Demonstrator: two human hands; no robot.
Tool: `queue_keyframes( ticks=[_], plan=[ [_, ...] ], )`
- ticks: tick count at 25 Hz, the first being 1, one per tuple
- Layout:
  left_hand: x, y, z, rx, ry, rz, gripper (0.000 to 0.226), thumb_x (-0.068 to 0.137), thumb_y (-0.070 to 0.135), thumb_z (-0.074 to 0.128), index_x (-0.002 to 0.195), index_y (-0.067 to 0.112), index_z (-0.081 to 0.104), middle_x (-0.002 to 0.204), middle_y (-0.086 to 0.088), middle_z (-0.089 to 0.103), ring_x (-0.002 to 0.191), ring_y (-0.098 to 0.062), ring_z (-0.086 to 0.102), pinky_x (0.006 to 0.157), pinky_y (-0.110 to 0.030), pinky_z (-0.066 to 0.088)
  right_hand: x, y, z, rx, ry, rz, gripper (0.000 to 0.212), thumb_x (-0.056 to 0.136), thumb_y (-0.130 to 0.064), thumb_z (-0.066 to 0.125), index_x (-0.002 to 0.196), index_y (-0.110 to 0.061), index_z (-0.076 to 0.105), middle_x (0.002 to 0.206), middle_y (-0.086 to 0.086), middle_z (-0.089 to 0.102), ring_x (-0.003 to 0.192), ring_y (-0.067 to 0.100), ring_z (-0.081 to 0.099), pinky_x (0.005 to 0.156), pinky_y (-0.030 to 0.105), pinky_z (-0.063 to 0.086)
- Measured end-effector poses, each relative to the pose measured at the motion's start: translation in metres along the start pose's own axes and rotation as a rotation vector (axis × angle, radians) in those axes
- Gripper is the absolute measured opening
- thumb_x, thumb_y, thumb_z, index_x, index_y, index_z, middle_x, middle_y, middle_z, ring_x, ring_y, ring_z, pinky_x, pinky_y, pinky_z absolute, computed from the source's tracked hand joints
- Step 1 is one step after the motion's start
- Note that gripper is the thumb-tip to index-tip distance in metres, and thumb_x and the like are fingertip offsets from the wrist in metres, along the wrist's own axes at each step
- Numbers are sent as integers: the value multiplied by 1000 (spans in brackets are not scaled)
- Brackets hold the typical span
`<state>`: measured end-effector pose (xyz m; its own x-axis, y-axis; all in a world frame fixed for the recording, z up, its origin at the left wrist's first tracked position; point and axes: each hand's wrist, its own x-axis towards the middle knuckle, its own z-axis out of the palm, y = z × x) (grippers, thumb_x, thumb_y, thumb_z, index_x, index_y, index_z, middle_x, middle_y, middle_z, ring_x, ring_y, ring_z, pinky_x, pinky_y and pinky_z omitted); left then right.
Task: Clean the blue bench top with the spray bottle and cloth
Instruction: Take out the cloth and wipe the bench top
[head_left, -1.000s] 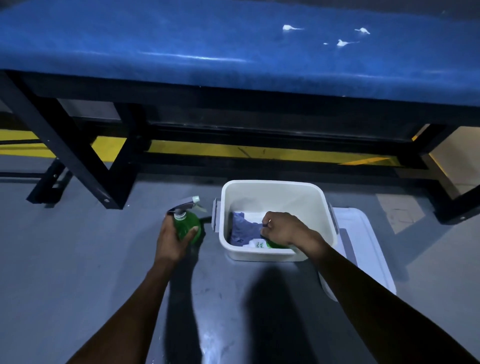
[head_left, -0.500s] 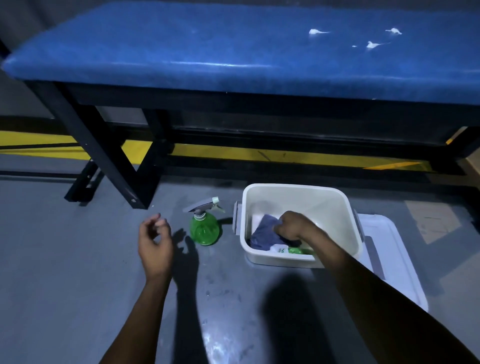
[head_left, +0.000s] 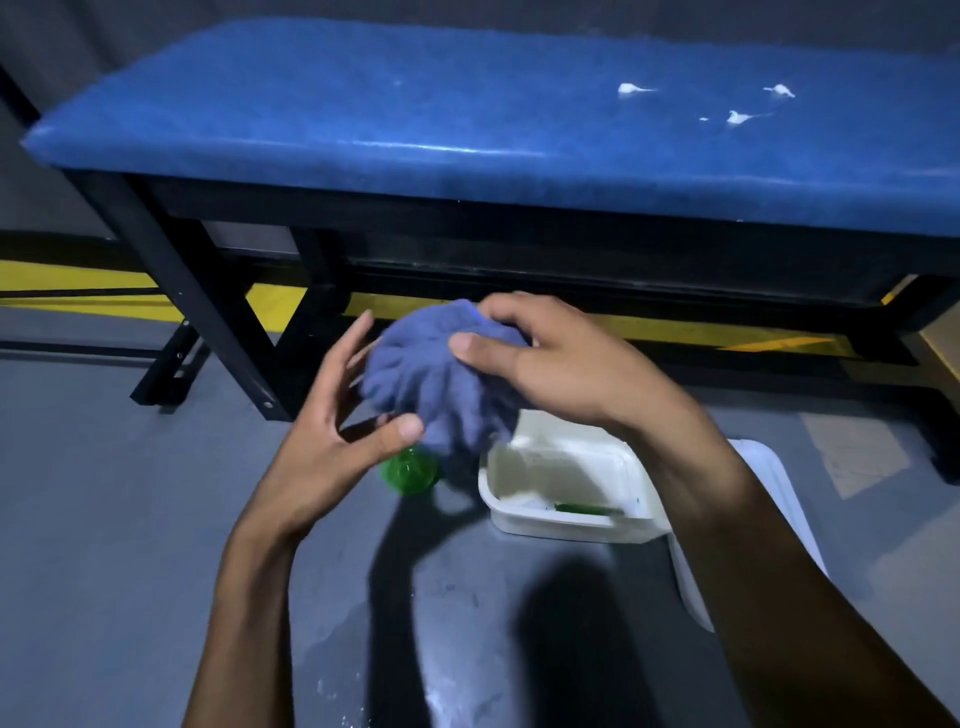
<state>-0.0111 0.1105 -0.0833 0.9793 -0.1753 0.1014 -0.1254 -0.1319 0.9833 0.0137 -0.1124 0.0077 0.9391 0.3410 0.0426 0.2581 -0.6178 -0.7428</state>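
Bunching fuzzy purple cloth (head_left: 441, 384) in right hand (head_left: 561, 364), glossy padded bench top (head_left: 415, 124)

The bench top (head_left: 467, 119) spans the upper frame, with spots (head_left: 737, 117) at its upper right. At centre, my right hand (head_left: 561, 358) grips the cloth (head_left: 441, 384) from the right; my left hand (head_left: 332, 415) is spread just left of it. Below them, on the floor (head_left: 104, 519), the spray bottle (head_left: 410, 470) stands left of the tub (head_left: 566, 488), whose lid (head_left: 769, 467) lies at its right.
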Motion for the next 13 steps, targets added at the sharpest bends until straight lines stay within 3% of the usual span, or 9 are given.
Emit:
queue_keyframes(
  ticks=[2,4,7,11,13],
  plan=[
    [-10,-2,-4,6,11,-23,72,82,12,82,143,32,47,132,20,66,120,5,60,88,-10,49,7,-5,20,85,-43,-93,25,91,-42,64,82,-19,64,81,4,63,76,18,59,73,40,47],
    [-20,-17,-7,25,112,-57,49,82,2,79,122,25,62,110,20,76,104,4,68,79,-8,51,14,7,47,110,-84,-78,24,89,-38,69,97,-16,67,85,5,65,75,17,59,73,41,50],
    [-33,-57,-17,-33,168,-172,40,69,10,76,107,20,65,95,14,78,86,0,70,71,-13,54,10,46,71,130,-145,123,32,93,-32,70,121,-18,63,96,-8,62,76,4,57,77,28,48],
    [-51,-107,9,81,263,-319,32,61,18,66,93,20,64,75,19,74,80,-13,64,62,-9,50,-4,93,57,142,-99,315,28,96,-37,65,120,-23,65,101,-11,62,80,2,56,82,27,47],
    [-73,-130,31,235,130,-274,35,63,20,60,95,30,69,79,22,72,85,-2,64,75,-8,50,-6,103,48,178,-58,344,25,96,-37,64,117,-24,67,102,-10,64,83,4,58,79,25,48]
  ],
)
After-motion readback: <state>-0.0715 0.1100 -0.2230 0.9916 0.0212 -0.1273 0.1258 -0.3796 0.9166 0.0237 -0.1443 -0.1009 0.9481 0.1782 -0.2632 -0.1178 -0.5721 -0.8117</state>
